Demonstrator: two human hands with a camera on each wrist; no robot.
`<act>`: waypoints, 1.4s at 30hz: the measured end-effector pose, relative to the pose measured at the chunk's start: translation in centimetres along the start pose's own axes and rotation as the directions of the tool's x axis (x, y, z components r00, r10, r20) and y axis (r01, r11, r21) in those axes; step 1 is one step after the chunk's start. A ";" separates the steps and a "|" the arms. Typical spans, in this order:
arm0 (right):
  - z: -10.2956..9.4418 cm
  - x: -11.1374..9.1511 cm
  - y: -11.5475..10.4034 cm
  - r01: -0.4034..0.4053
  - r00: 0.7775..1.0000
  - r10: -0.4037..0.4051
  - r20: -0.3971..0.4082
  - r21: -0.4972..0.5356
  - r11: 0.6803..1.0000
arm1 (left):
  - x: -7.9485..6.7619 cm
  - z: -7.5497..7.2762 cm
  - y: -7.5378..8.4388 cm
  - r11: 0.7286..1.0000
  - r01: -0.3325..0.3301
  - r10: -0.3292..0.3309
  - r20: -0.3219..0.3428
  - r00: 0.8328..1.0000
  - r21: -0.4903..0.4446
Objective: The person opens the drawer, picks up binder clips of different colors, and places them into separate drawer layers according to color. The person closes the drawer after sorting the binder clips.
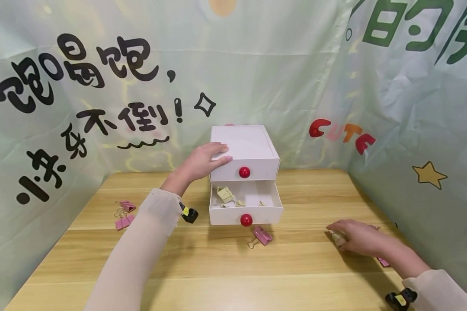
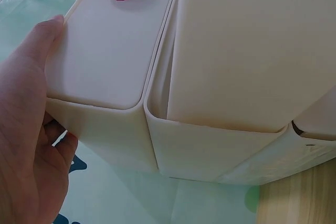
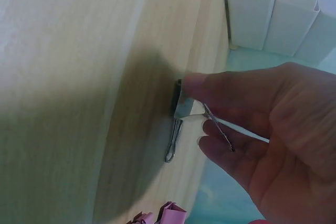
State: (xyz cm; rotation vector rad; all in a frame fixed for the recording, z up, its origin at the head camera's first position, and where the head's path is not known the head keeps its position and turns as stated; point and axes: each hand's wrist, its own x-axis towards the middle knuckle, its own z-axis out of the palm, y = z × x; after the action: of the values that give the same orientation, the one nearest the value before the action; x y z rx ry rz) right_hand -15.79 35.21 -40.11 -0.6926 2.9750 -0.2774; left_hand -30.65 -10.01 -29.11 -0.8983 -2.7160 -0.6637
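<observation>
A small white drawer box (image 1: 249,142) with red knobs stands at the back of the table. My left hand (image 1: 202,162) rests on its top left edge, with the thumb at the front edge in the left wrist view. The upper drawer is closed. Below it, the lower drawer (image 1: 227,217) is pulled out and holds several pale yellow binder clips (image 1: 225,194). Over the right part of the table, my right hand (image 1: 362,237) pinches a pale yellow binder clip (image 3: 186,107) between thumb and fingers, its wire handles showing in the right wrist view.
One pink binder clip (image 1: 262,236) lies right in front of the lower drawer. Two more pink clips (image 1: 124,223) are at the left of the table. Beside my right hand, another pink clip (image 1: 383,261) is partly hidden. Printed cloth (image 1: 280,86) hangs behind the table and along its sides.
</observation>
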 end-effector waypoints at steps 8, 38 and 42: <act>0.5 0.4 0.0 -0.020 1.000 0.019 -0.012 -0.048 0.999 | 0.0 0.2 -0.2 1.000 0.005 -0.005 0.003 1.000 0.003; -1.7 2.7 -3.9 0.016 0.979 -0.015 -0.201 0.002 1.000 | 0.1 0.2 -0.1 1.000 0.000 0.000 -0.014 1.000 -0.008; -2.6 3.3 -5.0 0.032 0.971 -0.026 -0.237 0.022 0.999 | 0.1 0.2 -0.1 1.000 0.002 -0.002 -0.012 1.000 -0.005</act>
State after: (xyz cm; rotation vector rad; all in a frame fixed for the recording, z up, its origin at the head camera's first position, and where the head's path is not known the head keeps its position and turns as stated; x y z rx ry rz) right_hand -16.90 29.73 -36.67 -0.7506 3.1801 -0.4289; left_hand -30.86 -9.94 -29.28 -0.8897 -2.7069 -0.6745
